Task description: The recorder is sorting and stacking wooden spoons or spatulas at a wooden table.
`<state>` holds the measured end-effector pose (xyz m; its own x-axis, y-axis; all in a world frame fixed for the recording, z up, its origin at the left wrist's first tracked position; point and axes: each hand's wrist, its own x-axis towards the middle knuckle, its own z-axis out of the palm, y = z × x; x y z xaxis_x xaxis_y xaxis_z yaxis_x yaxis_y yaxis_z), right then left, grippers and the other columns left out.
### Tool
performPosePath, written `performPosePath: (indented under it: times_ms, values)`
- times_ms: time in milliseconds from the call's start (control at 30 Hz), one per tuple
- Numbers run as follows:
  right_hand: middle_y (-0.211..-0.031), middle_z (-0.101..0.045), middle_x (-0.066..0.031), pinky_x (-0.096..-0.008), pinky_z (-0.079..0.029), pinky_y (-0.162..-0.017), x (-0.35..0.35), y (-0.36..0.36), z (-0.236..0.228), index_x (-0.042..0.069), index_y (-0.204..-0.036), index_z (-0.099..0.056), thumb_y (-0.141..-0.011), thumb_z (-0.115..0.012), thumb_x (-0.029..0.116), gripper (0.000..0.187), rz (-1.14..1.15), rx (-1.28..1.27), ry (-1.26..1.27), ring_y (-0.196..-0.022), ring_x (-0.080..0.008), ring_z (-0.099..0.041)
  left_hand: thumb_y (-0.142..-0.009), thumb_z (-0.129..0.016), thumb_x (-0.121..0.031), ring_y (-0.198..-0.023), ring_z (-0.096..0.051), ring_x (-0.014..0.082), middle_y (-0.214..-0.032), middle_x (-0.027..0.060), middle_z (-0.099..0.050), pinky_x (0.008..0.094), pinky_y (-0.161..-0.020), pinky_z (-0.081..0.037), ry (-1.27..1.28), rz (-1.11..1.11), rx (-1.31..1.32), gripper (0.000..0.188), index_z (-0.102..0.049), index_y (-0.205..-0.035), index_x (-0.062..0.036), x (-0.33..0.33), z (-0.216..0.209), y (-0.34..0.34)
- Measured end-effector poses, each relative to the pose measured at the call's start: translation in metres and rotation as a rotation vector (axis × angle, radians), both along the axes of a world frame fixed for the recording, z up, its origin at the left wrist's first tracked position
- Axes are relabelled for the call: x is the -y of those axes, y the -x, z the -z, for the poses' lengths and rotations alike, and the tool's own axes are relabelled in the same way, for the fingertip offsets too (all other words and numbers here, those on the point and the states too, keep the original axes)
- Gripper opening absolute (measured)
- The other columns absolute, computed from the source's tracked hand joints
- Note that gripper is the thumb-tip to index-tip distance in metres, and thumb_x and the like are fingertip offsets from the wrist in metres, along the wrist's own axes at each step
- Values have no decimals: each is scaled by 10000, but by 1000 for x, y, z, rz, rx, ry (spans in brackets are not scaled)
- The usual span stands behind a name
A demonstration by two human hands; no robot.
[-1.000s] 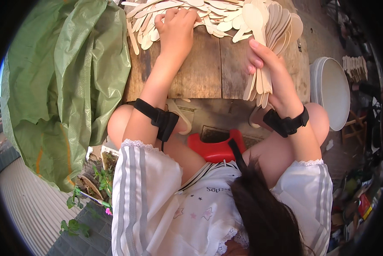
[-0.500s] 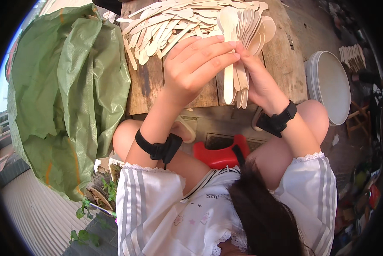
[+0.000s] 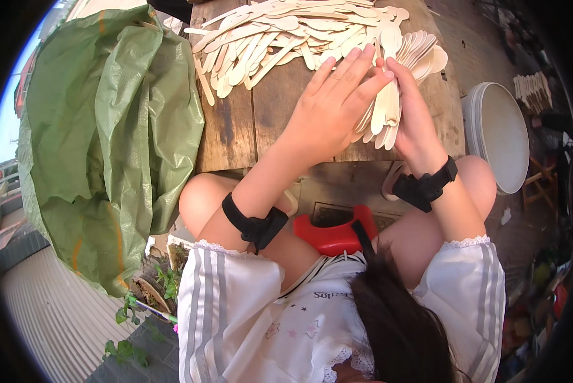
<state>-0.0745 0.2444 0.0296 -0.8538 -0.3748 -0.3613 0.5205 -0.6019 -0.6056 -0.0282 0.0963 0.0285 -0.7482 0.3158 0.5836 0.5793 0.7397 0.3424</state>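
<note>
1. The right hand [image 3: 419,124] holds the bundle [image 3: 386,105] of wooden spoons; its fingers are closed round the handles, the thumb on the right side, the other fingers partly hidden.
2. The bundle is over the right part of the bench [image 3: 226,131], bowls fanned toward the far right corner, handle ends pointing at the near edge.
3. The left hand [image 3: 328,108] is just left of the bundle, back upward. Its fingers are straight and slightly apart, pointing at the far edge; one digit reaches right, across the bundle. Whether it grips a spoon I cannot tell, since the palm is hidden.
4. The pile [image 3: 280,35] of loose spoons lies along the far edge, from the left corner toward the right one, handles and bowls crossing at many angles. One spoon [image 3: 204,83] lies near the left edge, at the pile's side.
5. A green sheet [image 3: 130,127] hangs in folds beside the left edge.
6. A pale tub [image 3: 500,137] is just beyond the right edge.
7. A red stool [image 3: 331,236] is below the near edge, between the person's knees.
8. Each wrist wears a black band [image 3: 254,225].
</note>
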Motion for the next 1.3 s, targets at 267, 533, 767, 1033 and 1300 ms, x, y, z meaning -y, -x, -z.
performPosePath:
  times_ms: [267,533,767,1033,1300]
  values:
    - [-737,-549,2,-268,-501,-710,-4,5,7,67,-936,-514,-918,-547,215,153,-56,-18,194,-682,-107,-539,-775,-686,-332,-1084,-467,299,-1107,99,-573,466,-913,-330,583,-930,249,383,-629,-1056,-78,135,29,10]
    - [-752,-569,-8,-269,-504,-709,-3,5,4,51,-964,-534,-921,-538,205,160,-57,-26,178,-698,-109,-560,-752,-706,-391,-1083,-468,294,-1064,67,-592,461,-897,-324,430,-948,354,331,-643,-942,-127,152,42,8]
    - [-710,-482,13,-239,-430,-630,-9,13,0,65,-936,-489,-895,-582,216,182,-124,-286,-179,-644,-83,-480,-773,-705,-332,-811,-611,168,-816,20,-672,376,-851,-389,102,-987,532,270,-651,-896,-98,150,1,3]
    - [-783,-530,25,-231,-394,-599,0,13,-18,44,-975,-575,-820,-678,290,309,-233,-736,-692,-663,-62,-450,-828,-643,-106,-761,-573,127,-774,59,-654,257,-737,-440,-417,-651,267,129,-659,-873,14,136,-40,-14]
    - [-934,-550,-8,-248,-428,-669,20,-13,2,32,-1140,-556,-803,-686,424,533,-586,-696,-436,-784,-75,-490,-733,-692,-63,-859,-545,178,-843,39,-601,297,-795,-421,-422,-6,301,75,-676,-801,-38,88,-32,-6]
